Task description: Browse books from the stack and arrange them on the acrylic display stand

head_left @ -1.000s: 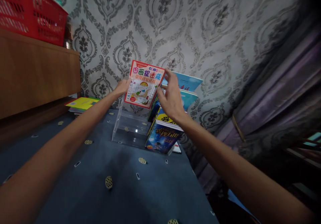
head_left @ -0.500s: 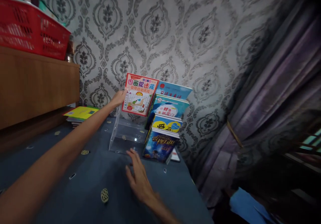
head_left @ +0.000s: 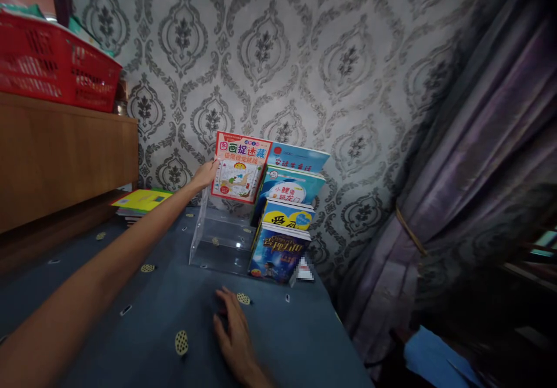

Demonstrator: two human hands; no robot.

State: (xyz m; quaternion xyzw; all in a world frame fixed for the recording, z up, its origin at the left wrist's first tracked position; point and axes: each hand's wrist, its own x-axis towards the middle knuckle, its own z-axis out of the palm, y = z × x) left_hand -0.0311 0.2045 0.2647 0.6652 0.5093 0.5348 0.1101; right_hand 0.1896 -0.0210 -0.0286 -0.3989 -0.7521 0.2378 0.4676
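At the far end of my outstretched arm, my left hand (head_left: 206, 173) grips the left edge of a red-bordered picture book (head_left: 239, 170). That book stands upright at the back left of a clear acrylic book rack (head_left: 221, 243). On the rack's right side several books rise in steps: a dark blue book (head_left: 278, 254) in front, a yellow and blue book (head_left: 287, 217), a teal book (head_left: 289, 186) and a light blue book (head_left: 300, 157) at the back. My right hand (head_left: 235, 327) hovers low over the dark blue cloth in front of the rack, thumb and fingers apart, holding nothing.
A stack of books with a yellow cover (head_left: 143, 199) lies left of the rack. Beyond it, a wooden cabinet (head_left: 65, 156) carries a red plastic basket (head_left: 56, 63). Patterned wallpaper (head_left: 265, 57) backs the table, and a tied purple curtain (head_left: 391, 283) hangs at the right.
My right hand has drawn back from the rack's front edge, toward me. My left hand keeps its grip on the red-bordered book, which stays at the rack's back left.
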